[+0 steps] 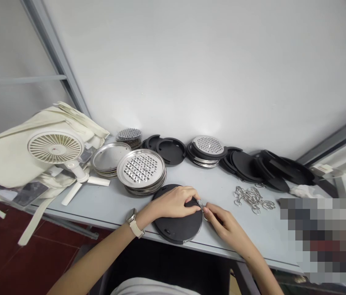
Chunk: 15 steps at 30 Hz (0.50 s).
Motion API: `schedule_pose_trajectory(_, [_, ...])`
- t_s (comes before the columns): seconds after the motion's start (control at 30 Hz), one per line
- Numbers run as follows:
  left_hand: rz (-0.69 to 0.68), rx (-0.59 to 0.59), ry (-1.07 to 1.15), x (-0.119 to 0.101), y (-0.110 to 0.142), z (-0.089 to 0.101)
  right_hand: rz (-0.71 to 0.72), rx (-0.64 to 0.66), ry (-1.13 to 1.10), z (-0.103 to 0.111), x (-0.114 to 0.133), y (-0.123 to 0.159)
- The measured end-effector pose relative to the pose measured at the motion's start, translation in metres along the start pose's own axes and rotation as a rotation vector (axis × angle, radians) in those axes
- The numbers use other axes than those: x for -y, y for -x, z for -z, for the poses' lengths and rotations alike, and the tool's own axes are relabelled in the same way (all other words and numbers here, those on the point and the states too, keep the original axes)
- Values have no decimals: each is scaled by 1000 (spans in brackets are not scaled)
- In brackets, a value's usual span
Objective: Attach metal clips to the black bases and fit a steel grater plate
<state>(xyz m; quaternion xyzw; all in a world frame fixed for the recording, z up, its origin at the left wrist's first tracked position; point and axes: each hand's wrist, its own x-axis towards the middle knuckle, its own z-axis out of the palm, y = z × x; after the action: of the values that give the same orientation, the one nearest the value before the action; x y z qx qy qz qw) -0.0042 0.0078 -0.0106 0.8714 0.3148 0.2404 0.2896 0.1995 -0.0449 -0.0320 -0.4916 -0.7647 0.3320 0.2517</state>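
A round black plastic disc (180,230) lies at the table's front edge, a thin metal rim showing along its lower right side. Across its top rests my left hand (175,201), thumb and forefinger curled together at the right edge around one end of a small metal wire clip (202,205). Just right of the disc, my right hand (223,221) is closed, pinching the clip's looped end between thumb and fingers. How the clip sits against the disc's edge is partly covered by the fingertips. Similar wire clips (252,197) lie in a loose pile to the right.
Behind the disc stand stacked metal grater plates (142,169), plain metal discs (109,156) and a grater-topped stack (209,145). Black plastic rings (171,151) and covers (246,166) line the wall. A white fan (56,147) and cream bag (10,151) occupy the left.
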Motion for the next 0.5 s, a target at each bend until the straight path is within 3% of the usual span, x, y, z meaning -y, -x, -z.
schedule_pose_trajectory(0.5, [20, 54, -22, -6, 0, 3, -50, -35, -82, 1, -10, 4])
